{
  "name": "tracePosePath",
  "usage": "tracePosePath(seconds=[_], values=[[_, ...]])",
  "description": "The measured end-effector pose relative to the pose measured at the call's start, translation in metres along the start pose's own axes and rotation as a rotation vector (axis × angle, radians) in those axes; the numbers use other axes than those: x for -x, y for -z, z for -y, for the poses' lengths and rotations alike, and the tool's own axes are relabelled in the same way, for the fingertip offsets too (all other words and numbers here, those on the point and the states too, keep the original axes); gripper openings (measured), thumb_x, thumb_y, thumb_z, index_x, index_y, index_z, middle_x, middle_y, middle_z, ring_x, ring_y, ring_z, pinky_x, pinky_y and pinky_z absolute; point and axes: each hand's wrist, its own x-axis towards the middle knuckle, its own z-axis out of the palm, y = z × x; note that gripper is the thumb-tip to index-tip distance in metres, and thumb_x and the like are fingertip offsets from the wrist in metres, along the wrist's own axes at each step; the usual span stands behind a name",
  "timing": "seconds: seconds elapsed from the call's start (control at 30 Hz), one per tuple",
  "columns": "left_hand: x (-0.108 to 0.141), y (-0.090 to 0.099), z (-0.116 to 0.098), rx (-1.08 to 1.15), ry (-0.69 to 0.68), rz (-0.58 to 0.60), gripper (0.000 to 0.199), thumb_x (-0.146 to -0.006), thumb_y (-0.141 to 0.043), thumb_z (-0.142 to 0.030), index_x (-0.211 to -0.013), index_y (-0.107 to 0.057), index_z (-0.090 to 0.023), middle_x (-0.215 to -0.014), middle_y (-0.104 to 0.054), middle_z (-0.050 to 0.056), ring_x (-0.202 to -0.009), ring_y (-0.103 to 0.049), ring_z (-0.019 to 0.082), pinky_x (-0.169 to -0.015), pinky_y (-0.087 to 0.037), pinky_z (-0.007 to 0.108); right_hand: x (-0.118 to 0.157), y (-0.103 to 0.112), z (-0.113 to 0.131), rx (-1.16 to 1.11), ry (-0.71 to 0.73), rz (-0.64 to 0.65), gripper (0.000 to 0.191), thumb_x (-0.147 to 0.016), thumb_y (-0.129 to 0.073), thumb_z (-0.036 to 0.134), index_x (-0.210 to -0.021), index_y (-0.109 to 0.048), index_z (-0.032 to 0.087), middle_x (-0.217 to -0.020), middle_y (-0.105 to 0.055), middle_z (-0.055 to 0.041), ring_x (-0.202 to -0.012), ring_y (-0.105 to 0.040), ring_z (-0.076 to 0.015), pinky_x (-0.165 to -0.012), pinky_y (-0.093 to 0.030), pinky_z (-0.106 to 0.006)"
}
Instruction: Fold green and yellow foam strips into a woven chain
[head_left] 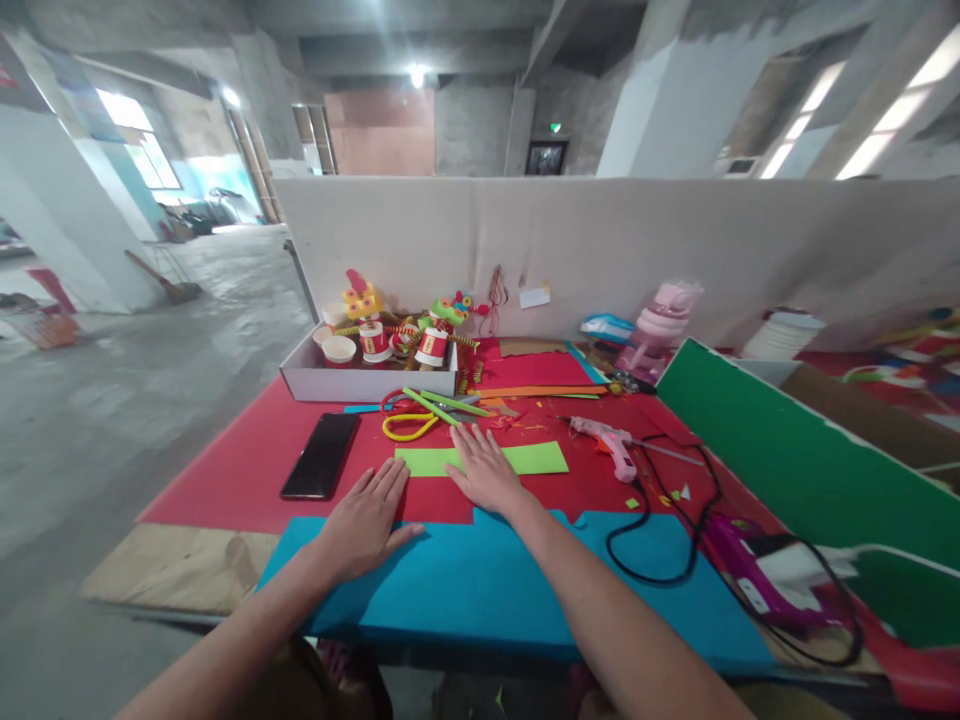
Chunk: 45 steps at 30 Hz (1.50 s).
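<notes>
A long strip of light green paper (pixel 536 458) lies flat on the red table covering. My right hand (pixel 482 468) rests on the middle of the strip with its fingers stretched out. At the strip's left end is my left hand (pixel 371 520), palm down, fingertips at the paper and thumb out to the side. Just beyond the strip lie yellow-handled scissors (pixel 411 427), with narrow green strips (pixel 433 405) across them. A black phone (pixel 321 457) is left of my left hand. To the right of the strip sits a pink glue gun (pixel 611 440) with a black cord.
A white box (pixel 360 383) holds paper cups and decorated cup figures. Blue sheeting (pixel 450 590) covers the near edge. On the right are a purple power strip (pixel 750 575), a looped cord and a green board (pixel 795 440). A pink fan (pixel 660 325) stands by the white partition (pixel 585 230).
</notes>
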Motion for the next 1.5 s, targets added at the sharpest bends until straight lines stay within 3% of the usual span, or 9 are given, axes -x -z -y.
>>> tracePosePath(seconds=[0.13,0.2,0.37,0.53,0.97,1.1,1.17,1.33,1.5], values=[[-0.015,0.019,-0.003,0.000,0.132,0.033,0.076,-0.091,-0.023,-0.063,-0.139,-0.044,-0.009,-0.140,-0.049,0.019,-0.135,-0.040,0.030,-0.111,-0.029,0.048,0.001,0.002,0.002,-0.007,0.003,-0.020,0.075,-0.093,-0.020,0.060,-0.152,-0.011,0.015,-0.158,-0.014,-0.0069,-0.147,-0.008,-0.0277,-0.118,-0.006,-0.046],[-0.032,0.021,-0.014,0.025,0.085,0.005,0.071,-0.093,-0.024,-0.059,-0.143,-0.039,-0.010,-0.149,-0.038,0.016,-0.140,-0.031,0.028,-0.113,-0.027,0.045,0.002,0.003,0.003,-0.012,0.000,-0.030,0.074,-0.093,-0.020,0.059,-0.151,-0.015,0.014,-0.158,-0.015,-0.0078,-0.146,-0.008,-0.0283,-0.118,-0.006,-0.046],[-0.058,-0.007,-0.034,0.126,-0.057,-0.025,0.064,-0.096,-0.026,-0.051,-0.148,-0.030,-0.014,-0.152,-0.033,0.014,-0.142,-0.027,0.025,-0.113,-0.027,0.043,0.005,0.008,0.006,-0.006,0.015,-0.021,0.068,-0.095,-0.017,0.050,-0.151,-0.019,0.011,-0.158,-0.017,-0.0082,-0.146,-0.010,-0.0272,-0.118,-0.006,-0.045],[-0.047,-0.025,-0.020,0.096,-0.047,-0.046,0.075,-0.091,-0.029,-0.062,-0.148,-0.029,-0.015,-0.152,-0.031,0.015,-0.143,-0.024,0.028,-0.115,-0.021,0.049,0.011,0.012,-0.011,0.017,0.004,0.006,0.068,-0.095,-0.015,0.051,-0.151,-0.018,0.011,-0.158,-0.014,-0.0080,-0.146,-0.009,-0.0262,-0.118,-0.006,-0.044],[-0.023,-0.002,-0.007,0.058,0.060,0.070,0.080,-0.088,-0.028,-0.067,-0.147,-0.033,-0.013,-0.152,-0.032,0.013,-0.142,-0.026,0.028,-0.115,-0.021,0.042,0.041,0.037,-0.089,0.173,-0.247,0.052,0.070,-0.094,-0.013,0.051,-0.151,-0.016,0.010,-0.158,-0.017,-0.0098,-0.146,-0.011,-0.0301,-0.117,-0.010,-0.050],[-0.029,0.012,-0.006,0.055,0.082,0.130,0.071,-0.090,-0.033,-0.060,-0.143,-0.039,-0.015,-0.151,-0.035,0.014,-0.140,-0.031,0.029,-0.112,-0.027,0.044,0.041,0.045,-0.067,0.239,-0.396,-0.144,0.065,-0.093,-0.023,0.035,-0.149,-0.018,0.002,-0.156,-0.017,-0.0175,-0.145,-0.010,-0.0354,-0.116,-0.007,-0.055],[-0.039,0.018,-0.010,0.039,0.093,0.154,0.056,-0.092,-0.037,-0.047,-0.136,-0.048,-0.014,-0.145,-0.045,0.016,-0.136,-0.038,0.030,-0.110,-0.030,0.047,0.039,0.042,-0.037,0.186,-0.314,-0.193,0.064,-0.094,-0.023,0.035,-0.149,-0.019,0.002,-0.156,-0.017,-0.0171,-0.146,-0.009,-0.0341,-0.117,-0.006,-0.053],[-0.059,0.013,-0.018,0.052,0.109,0.159,0.049,-0.086,-0.038,-0.015,-0.133,-0.050,-0.010,-0.144,-0.045,0.018,-0.135,-0.039,0.025,-0.110,-0.032,0.039,0.031,0.013,0.041,-0.105,0.181,-0.062,0.073,-0.095,-0.017,0.056,-0.151,-0.017,0.010,-0.157,-0.019,-0.0111,-0.146,-0.012,-0.0244,-0.119,-0.013,-0.043],[-0.053,-0.007,-0.010,0.035,0.096,0.161,0.056,-0.088,-0.036,-0.017,-0.143,-0.037,-0.010,-0.152,-0.032,0.015,-0.141,-0.028,0.025,-0.113,-0.028,0.039,0.039,0.011,0.037,-0.142,0.179,0.060,0.083,-0.091,-0.015,0.067,-0.150,-0.020,0.008,-0.157,-0.017,-0.0132,-0.146,-0.010,-0.0253,-0.119,-0.006,-0.043]])
